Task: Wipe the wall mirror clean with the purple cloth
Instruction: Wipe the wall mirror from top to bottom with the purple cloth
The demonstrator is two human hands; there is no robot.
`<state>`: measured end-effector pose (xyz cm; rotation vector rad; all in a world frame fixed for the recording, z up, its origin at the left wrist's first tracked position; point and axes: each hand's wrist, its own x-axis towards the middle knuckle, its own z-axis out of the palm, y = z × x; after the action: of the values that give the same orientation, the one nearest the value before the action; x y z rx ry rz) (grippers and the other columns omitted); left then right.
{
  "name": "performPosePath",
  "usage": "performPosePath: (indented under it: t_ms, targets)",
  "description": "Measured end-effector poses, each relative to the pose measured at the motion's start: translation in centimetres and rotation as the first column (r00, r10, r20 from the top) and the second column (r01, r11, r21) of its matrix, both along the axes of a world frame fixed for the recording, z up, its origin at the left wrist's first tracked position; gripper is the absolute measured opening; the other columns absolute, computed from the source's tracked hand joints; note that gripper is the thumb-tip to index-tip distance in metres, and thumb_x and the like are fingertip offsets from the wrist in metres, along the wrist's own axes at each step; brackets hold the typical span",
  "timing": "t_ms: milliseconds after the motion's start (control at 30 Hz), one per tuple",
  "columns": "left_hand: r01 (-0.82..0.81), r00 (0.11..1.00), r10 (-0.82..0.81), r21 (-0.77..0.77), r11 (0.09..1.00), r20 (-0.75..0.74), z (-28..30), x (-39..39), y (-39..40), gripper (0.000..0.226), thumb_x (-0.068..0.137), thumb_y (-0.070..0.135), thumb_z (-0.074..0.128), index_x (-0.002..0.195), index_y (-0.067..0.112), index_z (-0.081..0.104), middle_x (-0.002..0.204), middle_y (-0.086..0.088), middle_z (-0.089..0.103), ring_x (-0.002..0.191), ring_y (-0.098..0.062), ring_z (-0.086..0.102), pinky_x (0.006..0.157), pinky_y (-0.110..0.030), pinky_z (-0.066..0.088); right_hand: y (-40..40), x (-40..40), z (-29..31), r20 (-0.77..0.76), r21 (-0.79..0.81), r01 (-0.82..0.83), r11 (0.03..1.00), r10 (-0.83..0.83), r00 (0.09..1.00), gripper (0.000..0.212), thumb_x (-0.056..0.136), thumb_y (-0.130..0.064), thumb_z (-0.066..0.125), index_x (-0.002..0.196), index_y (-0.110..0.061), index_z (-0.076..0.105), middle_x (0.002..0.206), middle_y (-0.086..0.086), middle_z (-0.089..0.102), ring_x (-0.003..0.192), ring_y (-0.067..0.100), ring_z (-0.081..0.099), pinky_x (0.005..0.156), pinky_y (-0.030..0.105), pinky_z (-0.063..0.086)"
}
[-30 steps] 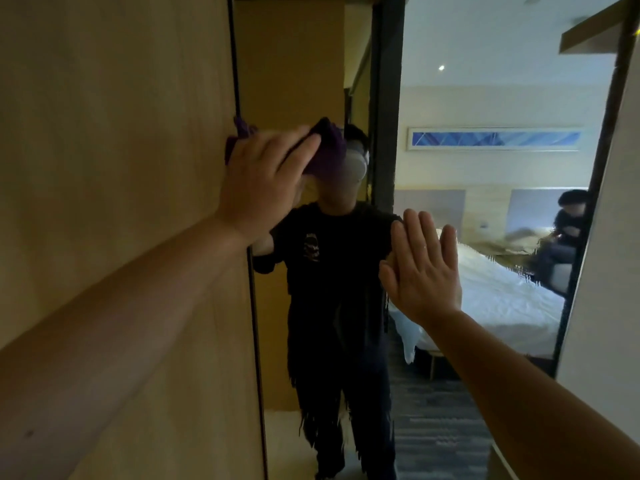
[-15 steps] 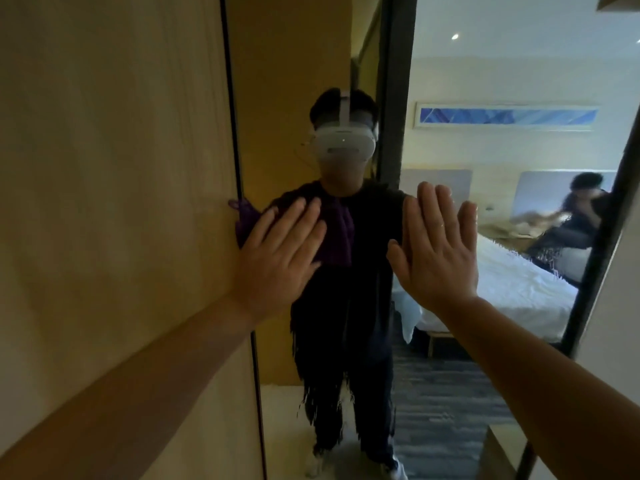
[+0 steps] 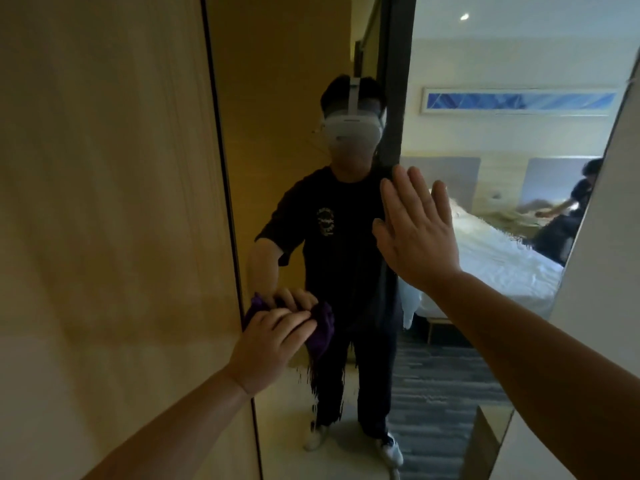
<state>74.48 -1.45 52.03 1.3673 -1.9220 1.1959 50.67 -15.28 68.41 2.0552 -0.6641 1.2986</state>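
The tall wall mirror [image 3: 485,323] fills the middle and right of the view, framed by a thin dark edge on its left. My left hand [image 3: 268,344] presses the purple cloth [image 3: 320,329] flat against the glass low down, close to the mirror's left edge. Part of the cloth sticks out to the left and right of my fingers. My right hand [image 3: 417,233] is held up flat against the glass at chest height, fingers apart, holding nothing.
A light wooden panel [image 3: 104,220] runs along the left of the mirror. A pale wall [image 3: 609,271] borders it on the right. The glass reflects a person in dark clothes with a headset, a white bed, and another person beyond it.
My left hand has slid the cloth down the glass along the left edge, from head height to hip height. My right hand stays flat on the mirror.
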Motion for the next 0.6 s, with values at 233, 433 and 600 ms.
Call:
performPosePath:
  t_ms: [233, 433, 600]
  targets:
    - [-0.014, 0.999, 0.003, -0.269, 0.963, -0.042, 17.0, -4.0, -0.1, 0.029, 0.094, 0.005, 0.061, 0.123, 0.007, 0.062, 0.122, -0.014, 0.065, 0.105, -0.037, 0.061, 0.088, -0.046, 0.048, -1.7, -8.6, 2.5, 0.02, 0.143, 0.086, 0.986, -0.09, 0.996, 0.068, 0.104, -0.043, 0.037, 0.159, -0.018, 0.006, 0.166, 0.008, -0.002, 0.153, 0.025, -0.007, 0.123, 0.048, -0.007]
    - [0.002, 1.0, 0.014, -0.492, 0.871, 0.028, 35.1, -9.6, -2.5, 0.036, 0.097, 0.018, 0.044, 0.127, 0.007, 0.06, 0.127, -0.012, 0.063, 0.112, -0.035, 0.058, 0.095, -0.045, 0.045, -4.6, -11.4, 3.2, -0.067, 0.191, 0.244, 0.951, -0.235, 0.97, 0.068, 0.104, -0.046, 0.036, 0.157, -0.013, 0.007, 0.165, 0.01, -0.006, 0.151, 0.026, -0.015, 0.122, 0.055, -0.002]
    - [-0.123, 0.981, 0.176, -0.435, 0.892, 0.084, 40.4, -11.1, -5.6, 0.043, 0.107, 0.029, 0.029, 0.141, 0.014, 0.05, 0.144, -0.007, 0.052, 0.133, -0.028, 0.045, 0.109, -0.04, 0.032, -5.4, -11.2, 2.9, -0.045, 0.15, 0.228, 0.962, -0.224, 0.974, 0.067, 0.103, -0.046, 0.03, 0.156, -0.01, 0.01, 0.165, 0.011, -0.002, 0.152, 0.028, -0.01, 0.122, 0.055, -0.002]
